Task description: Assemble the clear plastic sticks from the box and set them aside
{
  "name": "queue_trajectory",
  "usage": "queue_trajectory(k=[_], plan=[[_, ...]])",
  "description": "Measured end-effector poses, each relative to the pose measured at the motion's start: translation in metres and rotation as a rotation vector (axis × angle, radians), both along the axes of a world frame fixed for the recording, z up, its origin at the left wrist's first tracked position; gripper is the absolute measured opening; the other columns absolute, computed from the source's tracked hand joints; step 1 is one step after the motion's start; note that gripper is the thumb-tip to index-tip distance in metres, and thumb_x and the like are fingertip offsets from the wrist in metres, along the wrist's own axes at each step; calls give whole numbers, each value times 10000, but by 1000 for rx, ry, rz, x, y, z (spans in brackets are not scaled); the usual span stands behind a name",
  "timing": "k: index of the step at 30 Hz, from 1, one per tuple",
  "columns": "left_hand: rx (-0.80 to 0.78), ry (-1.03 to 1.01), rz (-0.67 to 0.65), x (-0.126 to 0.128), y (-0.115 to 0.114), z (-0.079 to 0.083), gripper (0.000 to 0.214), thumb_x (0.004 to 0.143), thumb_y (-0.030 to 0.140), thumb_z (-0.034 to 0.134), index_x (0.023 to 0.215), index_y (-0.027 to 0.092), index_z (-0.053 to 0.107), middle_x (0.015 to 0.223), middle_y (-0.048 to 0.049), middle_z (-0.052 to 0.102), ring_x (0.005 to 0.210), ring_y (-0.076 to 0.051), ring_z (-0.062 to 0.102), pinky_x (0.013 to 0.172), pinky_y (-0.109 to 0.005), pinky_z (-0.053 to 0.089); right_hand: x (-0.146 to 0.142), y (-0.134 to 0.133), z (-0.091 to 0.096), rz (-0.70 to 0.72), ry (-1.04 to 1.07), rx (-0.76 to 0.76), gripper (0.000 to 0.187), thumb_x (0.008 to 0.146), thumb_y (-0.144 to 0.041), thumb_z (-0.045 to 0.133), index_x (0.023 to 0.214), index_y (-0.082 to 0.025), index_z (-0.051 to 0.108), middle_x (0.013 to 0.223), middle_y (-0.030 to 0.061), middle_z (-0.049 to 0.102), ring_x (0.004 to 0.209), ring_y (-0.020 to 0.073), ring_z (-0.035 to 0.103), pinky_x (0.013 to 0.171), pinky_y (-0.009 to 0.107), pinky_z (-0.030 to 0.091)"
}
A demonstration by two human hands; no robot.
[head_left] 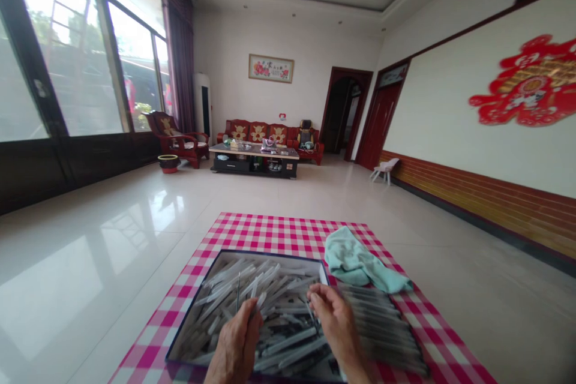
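Note:
My left hand (236, 339) is closed over the box, thumb and fingers pinched round a translucent plastic tube (261, 299). A thin dark rod (238, 291) sticks up beside those fingers; I cannot tell whether it is held too. My right hand (335, 321) has thumb and forefinger pressed together above the box's right side. A slim dark piece (310, 314) shows at its fingertips, too blurred to name. Below both hands, the shallow dark-rimmed box (180, 327) holds many loose translucent tubes (288, 342) and small dark pieces.
Right of the box lies a row of greyish tubes with dark ends (382, 327), partly blurred. Behind it rests a crumpled mint-green cloth (357, 259). All stand on a pink-and-white checked tabletop (274, 228). Across the tiled floor are a coffee table (254, 156) and wooden sofa (238, 129).

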State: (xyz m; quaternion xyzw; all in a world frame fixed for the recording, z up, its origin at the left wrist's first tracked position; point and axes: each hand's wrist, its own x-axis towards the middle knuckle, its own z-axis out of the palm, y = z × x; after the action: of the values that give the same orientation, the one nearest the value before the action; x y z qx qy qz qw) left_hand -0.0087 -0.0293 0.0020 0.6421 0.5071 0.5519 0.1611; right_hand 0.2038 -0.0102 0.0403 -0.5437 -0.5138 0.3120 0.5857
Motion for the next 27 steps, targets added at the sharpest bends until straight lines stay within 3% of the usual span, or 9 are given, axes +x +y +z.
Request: queue_trajectory(k=[4, 7, 10, 19, 24, 27], plan=[[-67, 62, -133, -6, 3, 2, 392, 897, 427, 439, 1174, 220, 622, 705, -36, 716, 557, -167, 649, 574, -241, 521, 12, 9, 5, 112, -440, -12, 161, 806, -270, 551, 835, -202, 694, 768, 32, 726, 704, 200, 668, 659, 268, 497], [-122, 103, -191, -9, 3, 6, 462, 914, 368, 400, 1332, 214, 525, 688, -25, 708, 521, -158, 627, 568, -241, 516, 5, 18, 9, 178, -804, 3, 247, 818, -139, 466, 862, -204, 700, 855, 40, 731, 798, 176, 674, 738, 244, 482], [-139, 117, -203, -9, 2, 10, 463, 915, 353, 395, 1337, 213, 528, 675, -24, 702, 520, -163, 623, 574, -244, 513, -8, 29, 8, 230, -1049, -32, 279, 805, -94, 470, 824, -209, 724, 853, 51, 736, 821, 175, 681, 757, 237, 469], [-123, 137, -192, -8, 4, 4, 404, 936, 369, 372, 1245, 217, 583, 746, -39, 713, 557, -151, 635, 572, -216, 505, -25, 59, -3, 319, -1246, -158, 243, 710, -75, 552, 713, -185, 769, 765, 145, 761, 785, 287, 717, 677, 308, 484], [-43, 200, -211, -8, 4, 4, 376, 955, 348, 368, 1248, 206, 556, 709, -17, 705, 549, -132, 631, 564, -201, 512, -25, 65, -2, 398, -1225, -188, 207, 656, -70, 593, 697, -175, 766, 745, 145, 755, 790, 299, 711, 687, 313, 486], [10, 224, -183, -9, 5, 2, 368, 958, 369, 372, 1223, 213, 575, 673, -15, 698, 536, -136, 631, 542, -198, 510, -21, 61, 0, 381, -1156, -163, 192, 679, -74, 587, 748, -152, 749, 844, 146, 745, 835, 283, 695, 738, 315, 482]])
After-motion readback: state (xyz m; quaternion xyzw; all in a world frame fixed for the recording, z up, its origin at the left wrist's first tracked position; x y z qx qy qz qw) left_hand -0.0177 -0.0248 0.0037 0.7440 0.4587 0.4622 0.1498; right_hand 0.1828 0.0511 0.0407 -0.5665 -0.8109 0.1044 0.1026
